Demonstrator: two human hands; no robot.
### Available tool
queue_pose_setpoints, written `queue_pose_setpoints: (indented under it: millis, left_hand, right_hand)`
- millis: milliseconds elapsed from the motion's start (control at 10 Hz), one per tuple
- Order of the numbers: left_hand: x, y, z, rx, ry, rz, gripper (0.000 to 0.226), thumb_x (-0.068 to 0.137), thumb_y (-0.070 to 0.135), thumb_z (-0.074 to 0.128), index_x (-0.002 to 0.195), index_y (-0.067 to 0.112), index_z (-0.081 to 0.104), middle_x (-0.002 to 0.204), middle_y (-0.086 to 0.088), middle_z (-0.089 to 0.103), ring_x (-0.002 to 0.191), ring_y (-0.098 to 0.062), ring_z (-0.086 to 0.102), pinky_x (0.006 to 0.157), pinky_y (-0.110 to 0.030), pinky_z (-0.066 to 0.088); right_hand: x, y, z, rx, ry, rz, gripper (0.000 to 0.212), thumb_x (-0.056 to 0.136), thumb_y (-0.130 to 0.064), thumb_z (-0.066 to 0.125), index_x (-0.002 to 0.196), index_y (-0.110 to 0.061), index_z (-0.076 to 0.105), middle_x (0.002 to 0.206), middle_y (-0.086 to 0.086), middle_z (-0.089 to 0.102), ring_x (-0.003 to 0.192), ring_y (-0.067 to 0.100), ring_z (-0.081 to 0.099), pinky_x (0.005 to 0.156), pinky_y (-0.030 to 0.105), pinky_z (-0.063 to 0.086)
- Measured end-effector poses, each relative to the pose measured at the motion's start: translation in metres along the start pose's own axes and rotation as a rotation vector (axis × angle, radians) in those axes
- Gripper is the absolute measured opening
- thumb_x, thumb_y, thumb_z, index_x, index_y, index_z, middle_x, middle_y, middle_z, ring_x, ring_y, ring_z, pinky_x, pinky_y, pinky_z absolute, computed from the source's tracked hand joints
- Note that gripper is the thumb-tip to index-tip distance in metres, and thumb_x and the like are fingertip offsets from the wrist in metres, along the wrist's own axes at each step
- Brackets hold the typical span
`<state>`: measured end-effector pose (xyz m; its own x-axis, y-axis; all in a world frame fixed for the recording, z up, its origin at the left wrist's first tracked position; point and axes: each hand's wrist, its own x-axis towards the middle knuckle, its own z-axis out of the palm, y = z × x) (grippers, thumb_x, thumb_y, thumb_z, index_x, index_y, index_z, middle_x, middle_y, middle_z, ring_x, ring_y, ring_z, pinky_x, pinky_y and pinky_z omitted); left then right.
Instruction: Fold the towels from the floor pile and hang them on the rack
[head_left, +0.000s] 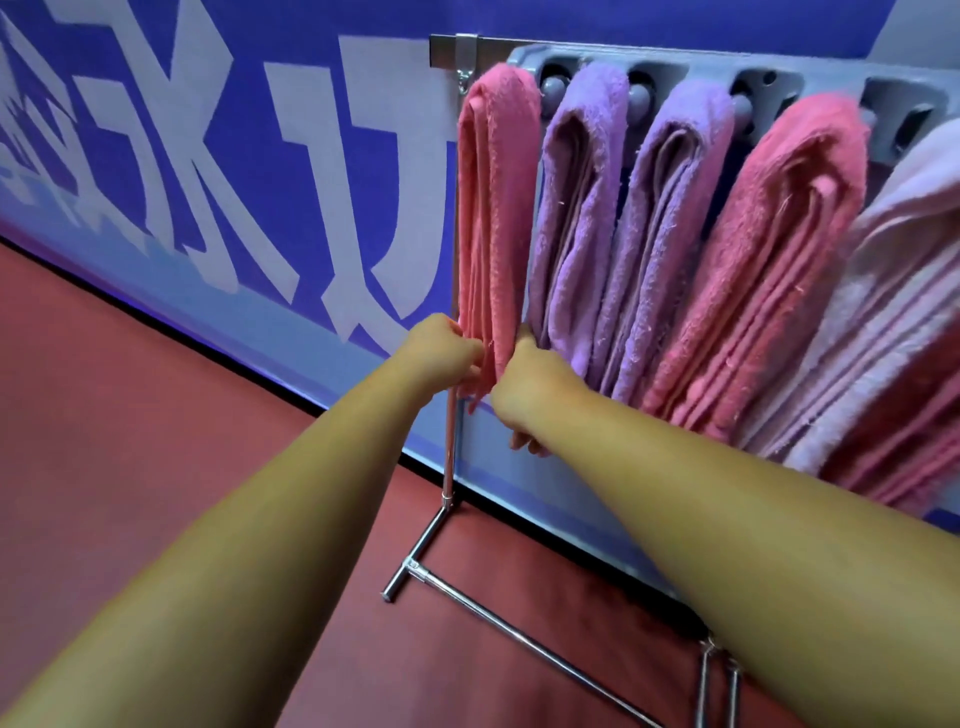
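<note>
Seemingly late stage: five towels (582, 208) hang on the rack (444, 52), left hand (447, 353) and right hand (524, 384) gripping the leftmost pink towel (496, 208); floor pile unseen.

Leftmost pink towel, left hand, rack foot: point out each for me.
Leftmost pink towel (493, 208), head view, middle of its hanging folded length.
Left hand (447, 353), head view, back of the hand.
Rack foot (415, 569), head view, its metal T-joint on the floor.

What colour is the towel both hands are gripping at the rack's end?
Pink towel, gripped by left hand and right hand; head view.
</note>
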<state>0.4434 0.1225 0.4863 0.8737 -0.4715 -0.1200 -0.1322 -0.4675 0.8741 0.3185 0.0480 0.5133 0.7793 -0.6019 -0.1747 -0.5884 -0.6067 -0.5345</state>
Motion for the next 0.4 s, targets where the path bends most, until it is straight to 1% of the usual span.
queue_pose_setpoints:
  millis: [100, 200, 300, 400]
  left_hand:
    - [-0.008, 0.006, 0.008, 0.084, 0.059, 0.024, 0.02, 0.072, 0.018, 0.062, 0.075, 0.0, 0.07, 0.069, -0.018, 0.073, 0.063, -0.028, 0.065, 0.068, -0.043, 0.065]
    - [-0.018, 0.008, 0.012, 0.183, 0.028, -0.001, 0.017, 0.069, 0.002, 0.058, 0.075, -0.002, 0.073, 0.073, -0.02, 0.073, 0.062, -0.029, 0.063, 0.059, -0.034, 0.056]
    - [-0.025, 0.006, 0.013, 0.161, -0.031, -0.054, 0.029, 0.064, 0.005, 0.058, 0.085, -0.005, 0.077, 0.075, -0.022, 0.077, 0.078, -0.04, 0.079, 0.075, -0.053, 0.068]
    - [-0.05, 0.016, 0.014, 0.199, -0.111, -0.085, 0.025, 0.08, 0.004, 0.057, 0.097, -0.003, 0.074, 0.085, -0.025, 0.078, 0.08, -0.035, 0.08, 0.073, -0.051, 0.068]
  right_hand:
    - [-0.002, 0.007, 0.003, -0.111, -0.009, 0.04, 0.093, 0.097, -0.01, 0.056, 0.165, -0.036, -0.001, 0.117, 0.018, 0.064, 0.061, 0.032, 0.076, 0.038, 0.038, 0.057]
    - [-0.006, 0.015, 0.001, -0.241, -0.018, 0.052, 0.076, 0.095, -0.01, 0.058, 0.158, -0.027, 0.019, 0.116, 0.015, 0.06, 0.061, 0.033, 0.076, 0.047, 0.044, 0.062]
    - [-0.018, 0.023, -0.01, -0.243, -0.152, 0.008, 0.04, 0.097, -0.01, 0.045, 0.137, -0.018, 0.043, 0.113, 0.019, 0.063, 0.057, 0.031, 0.077, 0.06, 0.055, 0.065]
    - [-0.037, 0.031, -0.032, -0.101, -0.23, -0.016, 0.03, 0.096, -0.007, 0.045, 0.119, -0.011, 0.063, 0.099, 0.022, 0.075, 0.06, 0.028, 0.077, 0.065, 0.049, 0.066]
